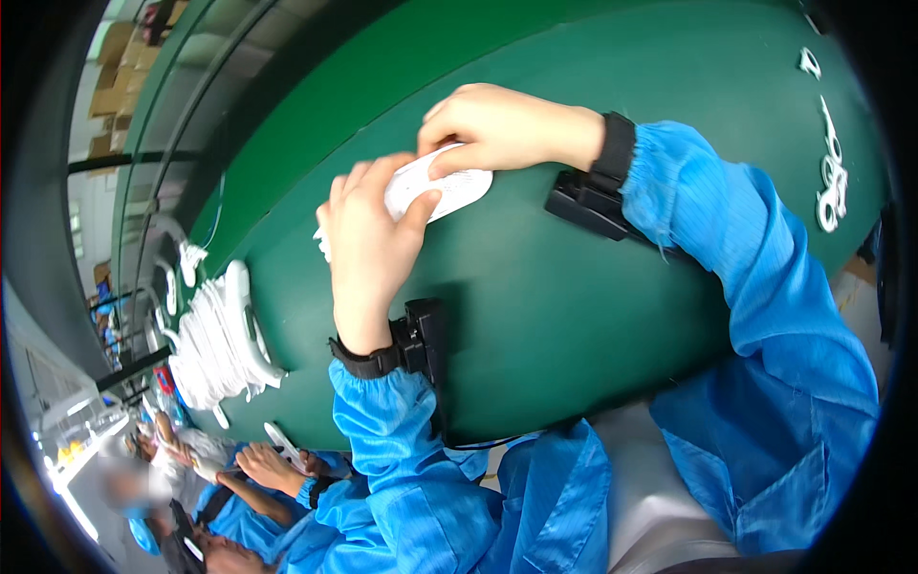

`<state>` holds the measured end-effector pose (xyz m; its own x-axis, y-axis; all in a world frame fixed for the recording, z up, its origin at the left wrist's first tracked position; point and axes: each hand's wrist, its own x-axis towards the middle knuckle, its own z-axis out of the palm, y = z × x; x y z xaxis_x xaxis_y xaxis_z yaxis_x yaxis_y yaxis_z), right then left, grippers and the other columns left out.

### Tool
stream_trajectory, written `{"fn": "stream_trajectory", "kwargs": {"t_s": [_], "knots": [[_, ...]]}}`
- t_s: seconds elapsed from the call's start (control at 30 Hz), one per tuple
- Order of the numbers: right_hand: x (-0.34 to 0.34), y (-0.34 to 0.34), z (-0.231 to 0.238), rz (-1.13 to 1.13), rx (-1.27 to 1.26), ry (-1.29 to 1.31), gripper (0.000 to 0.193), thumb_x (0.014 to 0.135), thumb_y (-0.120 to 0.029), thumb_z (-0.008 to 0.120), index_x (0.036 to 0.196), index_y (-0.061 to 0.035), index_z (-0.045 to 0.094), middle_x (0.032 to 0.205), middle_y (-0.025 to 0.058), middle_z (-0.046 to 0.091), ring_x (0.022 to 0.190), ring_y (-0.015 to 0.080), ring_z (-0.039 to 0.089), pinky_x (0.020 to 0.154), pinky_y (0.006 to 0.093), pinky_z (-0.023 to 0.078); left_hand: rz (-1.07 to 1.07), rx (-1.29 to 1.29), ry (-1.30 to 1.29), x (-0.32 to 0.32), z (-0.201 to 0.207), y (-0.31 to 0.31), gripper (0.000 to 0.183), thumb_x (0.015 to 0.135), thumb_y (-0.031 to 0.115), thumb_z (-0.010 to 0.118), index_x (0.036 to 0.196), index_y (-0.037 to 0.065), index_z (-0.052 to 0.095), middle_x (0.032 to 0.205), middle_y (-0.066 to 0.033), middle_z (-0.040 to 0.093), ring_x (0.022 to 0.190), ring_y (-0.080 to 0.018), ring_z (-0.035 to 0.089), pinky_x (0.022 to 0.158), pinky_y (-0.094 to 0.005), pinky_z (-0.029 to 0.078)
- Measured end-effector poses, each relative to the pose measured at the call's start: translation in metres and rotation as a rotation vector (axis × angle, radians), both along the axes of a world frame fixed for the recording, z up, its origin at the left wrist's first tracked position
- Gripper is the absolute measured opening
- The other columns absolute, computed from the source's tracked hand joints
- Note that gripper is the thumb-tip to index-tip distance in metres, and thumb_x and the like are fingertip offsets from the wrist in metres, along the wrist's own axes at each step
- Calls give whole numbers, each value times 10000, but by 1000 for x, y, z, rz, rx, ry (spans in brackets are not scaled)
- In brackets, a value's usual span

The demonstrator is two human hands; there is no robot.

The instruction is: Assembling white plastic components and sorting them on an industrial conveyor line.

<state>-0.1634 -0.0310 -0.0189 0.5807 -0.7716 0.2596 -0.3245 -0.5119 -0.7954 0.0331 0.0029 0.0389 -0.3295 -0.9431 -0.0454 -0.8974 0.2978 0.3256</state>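
Note:
A long white plastic piece with rounded ends [459,194] is held between both hands above the green table. Faint markings show on its upper face, but its exact kind is unclear. My left hand [371,215] is closed on the left end, thumb on top and fingers curled over the far side. On the far edge, my right hand [492,124] grips the same piece, its thumb pressed on the upper face and its fingertips partly hidden. A bit of white sticks out beyond my left fingers.
A stack of long white pieces [215,335] lies on the green table [574,335] at the left, with white cables [191,258] behind it. Small white ring-shaped parts [830,191] lie at the far right. At lower left, a co-worker's hand [268,467] is near a white piece.

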Motion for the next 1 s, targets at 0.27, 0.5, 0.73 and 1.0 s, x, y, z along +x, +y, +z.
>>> {"fn": "stream_trajectory", "kwargs": {"t_s": [0.27, 0.5, 0.73, 1.0], "knots": [[-68, -31, -6, -639, 137, -279, 309, 919, -207, 603, 1171, -28, 593, 871, 66, 689, 722, 106, 616, 632, 246, 478, 217, -311, 784, 69, -39, -14, 116, 899, 139, 641, 938, 32, 620, 804, 14, 583, 730, -76, 506, 648, -212, 402], [-63, -24, -2, -571, 179, -193, 263, 913, -122, 540, 1163, -51, 577, 925, 35, 663, 835, 91, 590, 701, 244, 470, 191, -328, 381, 67, -58, -19, 101, 796, 150, 683, 827, 78, 620, 581, -24, 444, 639, -221, 465, 568, -378, 389], [-63, -26, -4, -451, 121, -77, 125, 892, -98, 545, 932, 6, 602, 851, 16, 614, 824, 88, 588, 750, 234, 467, 177, -328, 391, 68, -58, -15, 65, 790, 102, 657, 840, 76, 624, 609, -31, 465, 651, -226, 473, 594, -372, 401], [-59, -26, -4, -454, 154, -36, 94, 898, -79, 548, 922, -3, 598, 860, 10, 609, 849, 79, 580, 759, 218, 461, 269, -276, 487, 73, -57, -15, 220, 802, 145, 684, 827, 66, 480, 671, -26, 494, 659, -171, 478, 582, -313, 413]]}}
